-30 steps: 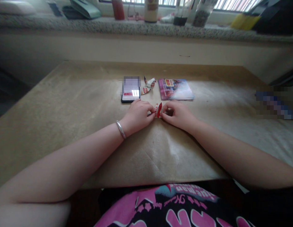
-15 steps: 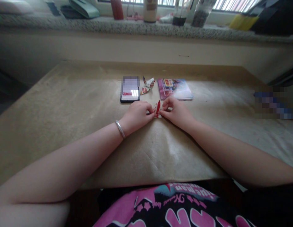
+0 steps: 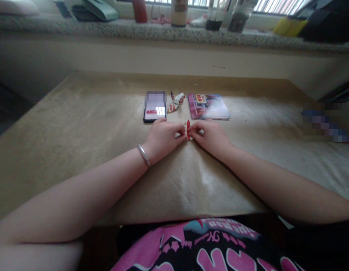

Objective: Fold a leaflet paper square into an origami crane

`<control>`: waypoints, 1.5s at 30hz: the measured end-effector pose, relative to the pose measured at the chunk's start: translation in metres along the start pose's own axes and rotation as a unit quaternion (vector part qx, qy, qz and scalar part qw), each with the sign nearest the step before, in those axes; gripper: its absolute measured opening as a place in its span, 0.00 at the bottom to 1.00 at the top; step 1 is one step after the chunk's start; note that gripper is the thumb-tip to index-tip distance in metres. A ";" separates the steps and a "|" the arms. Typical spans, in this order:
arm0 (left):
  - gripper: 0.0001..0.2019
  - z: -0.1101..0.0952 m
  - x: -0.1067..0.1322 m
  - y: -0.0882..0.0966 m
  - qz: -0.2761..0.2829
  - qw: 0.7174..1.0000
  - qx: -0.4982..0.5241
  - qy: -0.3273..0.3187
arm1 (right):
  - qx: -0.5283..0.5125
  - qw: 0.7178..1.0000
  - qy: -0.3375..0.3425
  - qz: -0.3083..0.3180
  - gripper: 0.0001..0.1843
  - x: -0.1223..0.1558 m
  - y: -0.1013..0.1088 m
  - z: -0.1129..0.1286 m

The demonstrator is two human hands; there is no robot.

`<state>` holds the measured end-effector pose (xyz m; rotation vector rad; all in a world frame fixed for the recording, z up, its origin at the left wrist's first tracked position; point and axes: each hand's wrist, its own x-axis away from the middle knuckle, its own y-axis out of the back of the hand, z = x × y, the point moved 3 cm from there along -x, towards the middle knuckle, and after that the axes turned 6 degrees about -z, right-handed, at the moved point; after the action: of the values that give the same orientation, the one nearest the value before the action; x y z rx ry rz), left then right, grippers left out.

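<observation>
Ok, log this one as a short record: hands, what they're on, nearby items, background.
Left hand: thumb and fingers holding the left side of the small folded paper; bangle on wrist
Right hand: fingertips pinching the paper's right side
Paper: red and white, largely hidden by fingers
Beyond the hands, left to right: phone, larger folded paper figure, flat pink-and-blue printed item
Surface: tan tabletop
Background: speckled windowsill with assorted containers
</observation>
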<state>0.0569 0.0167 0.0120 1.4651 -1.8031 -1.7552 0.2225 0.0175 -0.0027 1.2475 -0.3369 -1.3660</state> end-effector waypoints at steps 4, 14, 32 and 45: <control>0.09 0.001 0.001 0.000 0.000 1.000 0.001 -0.006 | 0.020 0.999 0.031 -0.001 0.06 -0.001 0.002 0.001; 0.13 0.003 0.002 -0.004 0.045 0.999 0.030 -0.004 | 0.041 0.999 0.025 -0.001 0.08 -0.002 0.000 -0.006; 0.11 0.004 0.001 -0.007 0.034 0.998 0.028 -0.037 | -0.039 0.999 -0.011 0.031 0.08 -0.002 -0.002 -0.015; 0.10 0.005 -0.003 -0.008 0.055 0.997 0.004 -0.052 | -0.020 0.998 0.048 0.044 0.07 0.000 0.001 -0.010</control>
<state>0.0584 0.0239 0.0048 1.2743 -1.9050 -1.8011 0.2308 0.0220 -0.0060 1.2455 -0.2923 -1.2278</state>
